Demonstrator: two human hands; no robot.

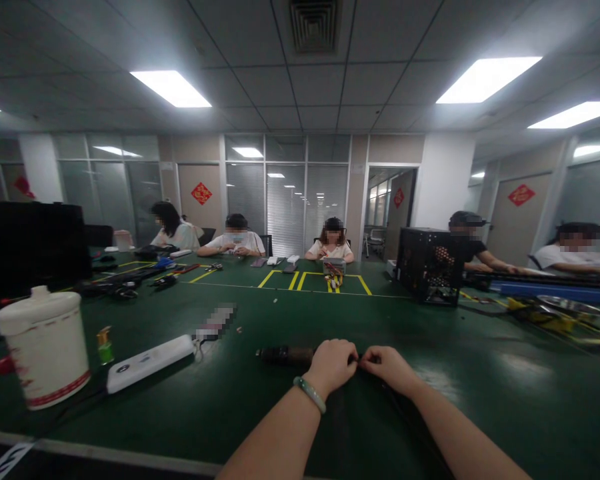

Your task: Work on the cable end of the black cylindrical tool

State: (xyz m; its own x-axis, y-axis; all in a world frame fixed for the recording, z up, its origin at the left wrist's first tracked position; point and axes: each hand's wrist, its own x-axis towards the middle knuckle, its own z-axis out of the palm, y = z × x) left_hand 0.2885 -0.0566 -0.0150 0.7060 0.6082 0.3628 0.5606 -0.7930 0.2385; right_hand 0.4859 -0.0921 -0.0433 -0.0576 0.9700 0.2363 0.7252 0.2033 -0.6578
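A dark, tube-shaped tool (295, 355), which looks like a corded electric screwdriver, lies across the green table with its narrow tip to the left. My left hand (333, 363) is closed around its rear end, palm down, a jade-coloured bangle on the wrist. Just right of it, my right hand (386, 368) pinches with thumb and forefinger where the tool's black cord (394, 399) seems to begin. The two hands almost touch. My fingers hide the joint between tool and cord. The cord runs down toward me beside my right forearm.
At left stand a white lidded canister (47, 353), a small green bottle (105, 347) and a white power strip (150, 363). A black computer case (429, 267) is at back right, near yellow-handled parts (540, 313). Cables (125, 283) lie at back left. Several people sit across the table.
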